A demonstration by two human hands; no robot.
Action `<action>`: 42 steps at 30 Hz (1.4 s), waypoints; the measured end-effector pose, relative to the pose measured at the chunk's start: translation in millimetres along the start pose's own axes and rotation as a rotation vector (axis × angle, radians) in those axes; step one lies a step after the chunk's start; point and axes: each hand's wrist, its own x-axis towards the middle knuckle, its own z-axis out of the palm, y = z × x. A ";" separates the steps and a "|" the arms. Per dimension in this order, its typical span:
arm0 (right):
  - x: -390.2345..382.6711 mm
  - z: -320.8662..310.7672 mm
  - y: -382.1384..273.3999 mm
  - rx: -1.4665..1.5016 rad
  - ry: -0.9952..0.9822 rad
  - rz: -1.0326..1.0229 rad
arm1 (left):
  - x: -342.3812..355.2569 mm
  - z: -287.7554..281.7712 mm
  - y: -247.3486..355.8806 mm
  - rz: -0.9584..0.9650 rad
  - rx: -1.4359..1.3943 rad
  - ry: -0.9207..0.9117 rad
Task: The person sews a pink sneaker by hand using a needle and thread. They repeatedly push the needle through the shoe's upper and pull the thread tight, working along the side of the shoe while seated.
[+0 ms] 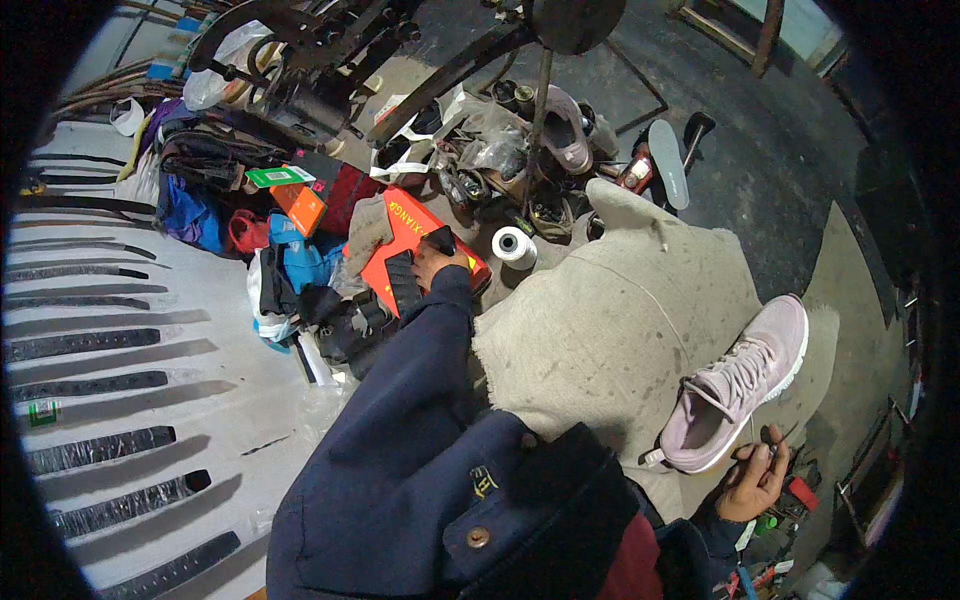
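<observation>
My left hand (436,264) reaches over an orange-red shoebox lid (412,222), fingers curled at a small black piece (440,239) whose kind I cannot make out. Beside that hand lies a ribbed black strip (403,283). On the right, a pale pink lace-up sneaker (738,385) rests on a beige cloth (600,330), toe pointing away and heel toward me. Just below its heel, my right hand (754,486) is closed in a pinch on a small dark tool (772,438), its exact kind unclear.
A white thread spool (514,248) stands beyond the cloth. Dark metal machine legs (450,80) rise at the back, near another pink shoe (568,135) and a grey insole (668,165). Several belts (110,447) line the white surface at left. Small tools (790,520) lie near my right hand.
</observation>
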 end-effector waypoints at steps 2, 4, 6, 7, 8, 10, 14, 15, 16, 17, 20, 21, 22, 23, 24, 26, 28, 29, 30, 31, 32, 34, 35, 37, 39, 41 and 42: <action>-0.2 1.4 -1.3 0.063 0.027 -0.034 | -3.0 -2.4 2.5 0.000 0.015 0.041; -0.7 2.3 -2.9 0.004 0.024 -0.030 | -5.5 0.4 2.1 0.002 0.034 0.031; -0.1 1.4 -4.4 -0.008 0.014 -0.004 | -7.0 -0.2 2.8 0.009 0.023 0.033; 1.7 1.9 -3.9 -0.009 0.010 0.003 | -5.8 0.1 5.5 0.014 -0.002 0.040; 1.6 2.0 -3.7 -0.012 0.003 0.018 | -5.2 -1.8 4.3 0.019 -0.019 0.048; 1.8 1.7 -2.9 -0.026 0.003 -0.004 | -5.4 -4.0 2.3 0.036 0.000 -0.003; 1.9 -0.2 2.5 -0.008 0.014 0.004 | -6.2 -6.1 1.0 0.058 0.006 0.006; 1.7 -1.5 4.0 -0.019 0.000 -0.003 | -5.1 -6.5 0.9 0.057 -0.010 -0.011; 1.5 -3.0 5.3 -0.011 -0.011 0.000 | -3.5 -7.0 0.6 0.058 -0.011 -0.024; 1.8 -4.2 6.2 0.023 -0.019 0.012 | -2.9 -6.3 -0.2 0.061 -0.004 -0.029; 4.6 -2.0 9.0 -0.005 -0.008 -0.046 | -2.1 -0.2 -2.2 0.088 0.029 0.005; 3.7 -2.3 7.6 -0.002 -0.006 -0.018 | -1.5 1.7 -4.0 0.091 -0.013 0.005; 1.7 -3.8 5.1 0.001 -0.006 0.010 | -1.5 3.3 -6.1 0.103 -0.040 0.023; 0.8 -4.5 3.3 0.028 -0.009 0.044 | -2.1 4.8 -8.2 0.117 -0.058 0.040; 0.9 -4.1 3.0 0.004 -0.006 0.033 | -2.6 5.0 -10.6 0.124 -0.082 0.049; 1.7 -3.1 2.9 0.028 -0.006 0.027 | -3.8 3.0 -14.6 0.130 -0.108 0.047; 2.8 -3.2 3.4 -0.021 -0.007 0.017 | -9.1 2.4 -17.5 0.120 -0.135 0.068; 3.2 -3.9 3.5 -0.018 0.012 0.025 | -10.0 2.0 -18.4 0.119 -0.129 0.090; 3.6 -4.7 3.9 -0.034 -0.005 0.011 | -10.0 1.6 -19.0 0.120 -0.154 0.074; 4.0 -5.7 4.5 -0.031 -0.004 0.006 | -10.1 1.7 -19.4 0.130 -0.162 0.083; 4.1 -7.0 5.2 -0.015 -0.007 0.028 | -9.9 2.1 -19.8 0.141 -0.169 0.092; 3.6 -11.3 6.2 -0.020 -0.039 0.040 | -9.0 4.0 -20.7 0.149 -0.166 0.097; 3.4 -12.9 7.3 0.014 -0.044 0.051 | -8.4 5.0 -21.2 0.155 -0.164 0.100; 4.3 -13.3 11.4 -0.008 -0.044 0.013 | -7.3 7.3 -22.3 0.168 -0.176 0.107; 5.0 -13.2 14.1 -0.009 -0.035 -0.010 | -6.5 9.6 -23.0 0.168 -0.184 0.109; 5.6 -12.2 14.3 0.002 -0.018 -0.006 | -5.8 11.5 -23.1 0.160 -0.192 0.113; 5.6 -11.5 13.3 -0.017 -0.026 -0.024 | -5.8 12.3 -23.0 0.156 -0.190 0.112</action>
